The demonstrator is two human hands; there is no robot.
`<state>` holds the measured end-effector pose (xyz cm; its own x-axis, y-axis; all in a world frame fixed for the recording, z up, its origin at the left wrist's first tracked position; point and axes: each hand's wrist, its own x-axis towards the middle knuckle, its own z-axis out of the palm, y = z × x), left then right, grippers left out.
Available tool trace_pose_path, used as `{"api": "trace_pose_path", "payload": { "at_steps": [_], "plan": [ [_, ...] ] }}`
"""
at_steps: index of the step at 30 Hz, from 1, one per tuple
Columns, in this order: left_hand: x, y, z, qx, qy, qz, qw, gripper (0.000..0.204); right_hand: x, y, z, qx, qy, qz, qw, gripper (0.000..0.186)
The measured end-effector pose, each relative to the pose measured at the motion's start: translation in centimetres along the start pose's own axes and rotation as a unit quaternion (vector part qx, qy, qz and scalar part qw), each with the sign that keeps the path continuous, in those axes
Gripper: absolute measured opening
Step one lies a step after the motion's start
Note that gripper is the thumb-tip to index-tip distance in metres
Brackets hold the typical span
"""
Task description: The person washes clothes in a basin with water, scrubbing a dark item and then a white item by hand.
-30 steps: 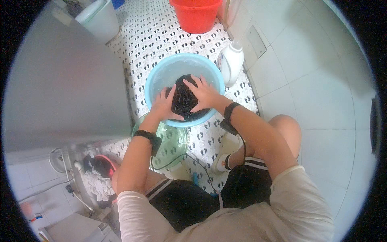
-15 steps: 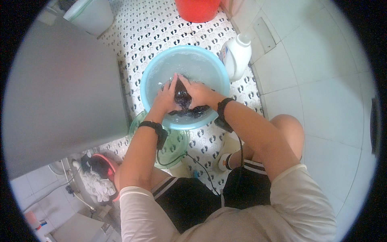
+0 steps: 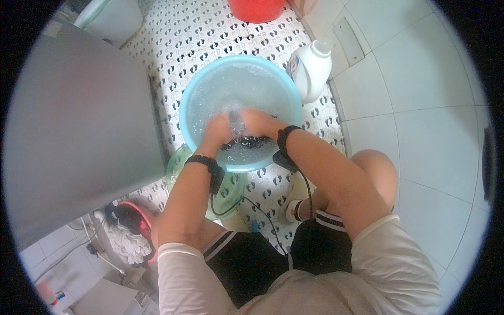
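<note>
A light-blue basin (image 3: 187, 89) of cloudy, sudsy water stands on the floor in front of me. Both my hands are down in it, side by side. Wet dark cloth (image 3: 247, 142) bunches at the near side of the hands, and a greyish strip of it shows between them under the water. My left hand (image 3: 218, 128) is curled against the cloth from the left. On the other side my right hand (image 3: 254, 123) closes on it too. Cloudy water partly hides the fingertips of both hands. Each wrist wears a black strapped device.
A white jug-shaped bottle (image 3: 311, 73) stands right of the basin by the tiled wall. Beyond is a red bucket (image 3: 257, 9); a white bucket (image 3: 113, 23) is far left. A translucent green basin (image 3: 231, 191) sits nearer me. A grey panel (image 3: 89, 131) borders the left.
My hands have gone lower into the water, and the fingers that showed are now mostly under it. The dark cloth between them has sunk as well.
</note>
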<state>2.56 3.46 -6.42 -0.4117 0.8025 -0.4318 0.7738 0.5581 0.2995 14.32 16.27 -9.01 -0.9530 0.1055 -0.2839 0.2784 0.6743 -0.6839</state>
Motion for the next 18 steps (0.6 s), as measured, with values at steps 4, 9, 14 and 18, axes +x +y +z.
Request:
{"api": "trace_pose_path", "payload": {
  "at_steps": [4, 9, 14, 18],
  "plan": [
    [-1.4, -1.4, 0.7, 0.043, 0.013, -0.006, 0.999, 0.024, -0.4, -4.2, -0.3, 0.021, 0.013, 0.021, 0.999, 0.034],
    [-2.1, -0.5, 0.3, 0.046, -0.002, -0.042, 0.998, 0.025, -0.8, -6.2, -1.1, -0.103, -0.031, 0.094, 0.99, 0.032],
    [-3.2, -1.2, -1.2, 0.05, -0.008, 0.02, 0.999, 0.044, -1.6, -5.5, -1.2, -0.136, 0.02, 0.039, 0.99, 0.047],
    [-3.9, -1.4, -3.9, -0.04, -0.006, 0.047, 0.998, 0.083, -2.2, -5.7, -2.7, -0.13, 0.059, -0.014, 0.99, 0.068]
  ]
}}
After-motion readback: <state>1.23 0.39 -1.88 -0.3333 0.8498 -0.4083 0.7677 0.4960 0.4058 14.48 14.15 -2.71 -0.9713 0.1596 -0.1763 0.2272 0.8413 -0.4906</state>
